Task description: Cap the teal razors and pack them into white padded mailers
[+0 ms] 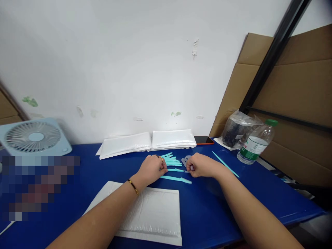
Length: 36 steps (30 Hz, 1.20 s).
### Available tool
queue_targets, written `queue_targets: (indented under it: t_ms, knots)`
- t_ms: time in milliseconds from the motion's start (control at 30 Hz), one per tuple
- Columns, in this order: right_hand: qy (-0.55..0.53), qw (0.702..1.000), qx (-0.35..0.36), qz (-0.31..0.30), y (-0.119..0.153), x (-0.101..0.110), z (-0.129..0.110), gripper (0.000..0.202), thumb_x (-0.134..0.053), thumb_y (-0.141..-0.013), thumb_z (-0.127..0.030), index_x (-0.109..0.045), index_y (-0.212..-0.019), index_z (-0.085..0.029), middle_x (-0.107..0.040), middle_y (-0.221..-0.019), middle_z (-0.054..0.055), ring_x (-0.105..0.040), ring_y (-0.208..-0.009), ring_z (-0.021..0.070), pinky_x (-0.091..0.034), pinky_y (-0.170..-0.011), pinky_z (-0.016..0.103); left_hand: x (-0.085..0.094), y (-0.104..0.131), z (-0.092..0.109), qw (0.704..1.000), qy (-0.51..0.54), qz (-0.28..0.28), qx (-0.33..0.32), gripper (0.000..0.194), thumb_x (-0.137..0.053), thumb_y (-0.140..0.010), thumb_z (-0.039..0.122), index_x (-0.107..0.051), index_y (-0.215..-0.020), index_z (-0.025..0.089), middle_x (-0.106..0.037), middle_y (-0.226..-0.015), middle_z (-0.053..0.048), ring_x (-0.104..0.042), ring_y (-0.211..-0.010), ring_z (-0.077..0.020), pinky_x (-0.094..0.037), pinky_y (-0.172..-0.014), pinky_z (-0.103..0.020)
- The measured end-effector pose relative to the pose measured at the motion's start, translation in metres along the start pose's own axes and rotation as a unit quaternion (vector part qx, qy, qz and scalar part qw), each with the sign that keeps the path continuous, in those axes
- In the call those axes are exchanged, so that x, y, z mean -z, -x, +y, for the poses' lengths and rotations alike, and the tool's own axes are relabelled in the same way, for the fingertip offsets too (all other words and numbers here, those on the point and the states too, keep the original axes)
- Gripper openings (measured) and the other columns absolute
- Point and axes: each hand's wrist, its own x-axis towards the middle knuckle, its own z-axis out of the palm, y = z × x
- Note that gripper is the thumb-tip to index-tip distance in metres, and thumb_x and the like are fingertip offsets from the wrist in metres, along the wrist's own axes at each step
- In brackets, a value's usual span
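Note:
My left hand [153, 168] is closed on the handle of a teal eyebrow razor [175, 170], whose blade end points right. At that end, the closed fingers of my right hand [197, 165] pinch a small translucent blade cap [186, 171], partly hidden by the fingers. Several more translucent caps [184, 160] lie just beside my right hand. A fanned pile of teal razors [172, 160] rests behind the held one. Nearer to me, a single razor [177, 178] lies on the blue table, its handle end partly under my left hand.
A white bubble mailer [155, 214] lies under my left forearm. Stacked mailers [127, 143] and a phone [204, 140] sit along the wall. To the right are another teal stick [225, 164], a water bottle [255, 145] and a bagged dark cup [232, 131]. A fan [36, 137] stands left.

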Motion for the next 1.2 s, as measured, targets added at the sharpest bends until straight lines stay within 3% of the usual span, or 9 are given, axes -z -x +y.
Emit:
queue_targets:
  t_ms: [400,667,733,800,900,1067,1200]
  knots:
    - [-0.046,0.998,0.040,0.033,-0.004,-0.004,0.001,0.016,-0.052,-0.066,-0.012,-0.066,-0.071,-0.016,-0.063,-0.065,0.000,-0.052,-0.055,0.0092,-0.034,-0.050,0.017,0.001,0.000,0.002,1.000,0.009,-0.004,0.000,0.014,-0.058,-0.073,0.031,-0.064,-0.064,0.022,-0.065,-0.070,0.002,-0.055,-0.070,-0.0144,-0.034,-0.065,-0.026]
    - [-0.066,0.994,0.083,0.008,-0.007,-0.003,-0.011,0.020,-0.051,-0.069,-0.012,-0.069,-0.077,-0.016,-0.066,-0.068,0.001,-0.054,-0.057,0.0095,-0.035,-0.053,0.017,-0.001,0.001,0.006,0.998,0.045,-0.051,0.003,0.017,-0.060,-0.073,0.036,-0.063,-0.064,0.021,-0.062,-0.065,0.003,-0.054,-0.062,-0.0122,-0.034,-0.060,-0.024]
    - [-0.078,0.995,0.061,0.014,-0.001,0.004,-0.006,0.020,-0.051,-0.070,-0.013,-0.069,-0.078,-0.016,-0.067,-0.071,0.001,-0.056,-0.059,0.0104,-0.037,-0.055,0.018,0.001,0.001,0.005,0.998,0.042,-0.042,0.001,0.021,-0.059,-0.073,0.042,-0.064,-0.070,0.022,-0.063,-0.069,0.002,-0.055,-0.064,-0.0131,-0.035,-0.061,-0.024]
    - [-0.084,0.996,0.015,0.032,0.006,0.012,0.003,0.019,-0.052,-0.071,-0.014,-0.070,-0.078,-0.017,-0.068,-0.072,0.001,-0.058,-0.061,0.0117,-0.038,-0.056,0.019,0.002,0.000,0.003,1.000,0.013,0.003,0.000,0.025,-0.057,-0.075,0.046,-0.064,-0.080,0.022,-0.064,-0.079,0.000,-0.056,-0.073,-0.0160,-0.036,-0.065,-0.026]
    - [-0.082,0.995,-0.055,0.018,0.016,0.021,0.017,0.015,-0.056,-0.069,-0.018,-0.069,-0.074,-0.017,-0.067,-0.068,0.001,-0.058,-0.060,0.0131,-0.038,-0.054,0.020,0.003,-0.001,-0.004,0.997,-0.048,0.052,0.010,0.023,-0.052,-0.081,0.039,-0.063,-0.092,0.023,-0.063,-0.094,-0.003,-0.054,-0.091,-0.0209,-0.036,-0.074,-0.031]
    - [0.013,0.993,-0.120,-0.009,0.012,0.014,0.022,0.017,-0.069,-0.057,-0.025,-0.069,-0.073,-0.019,-0.065,-0.072,0.004,-0.057,-0.062,0.0170,-0.034,-0.049,0.022,-0.002,-0.002,-0.012,0.996,-0.067,0.041,0.036,0.017,-0.052,-0.082,0.031,-0.062,-0.092,0.022,-0.063,-0.094,-0.004,-0.053,-0.093,-0.0220,-0.035,-0.075,-0.033]
    - [0.045,0.990,-0.136,0.004,0.003,0.004,0.016,0.010,-0.063,-0.062,-0.019,-0.065,-0.073,-0.019,-0.063,-0.076,0.005,-0.056,-0.065,0.0169,-0.032,-0.051,0.022,-0.002,-0.002,-0.011,0.996,-0.056,0.044,0.051,0.016,-0.053,-0.080,0.031,-0.062,-0.090,0.022,-0.064,-0.091,-0.003,-0.054,-0.090,-0.0210,-0.035,-0.073,-0.031]
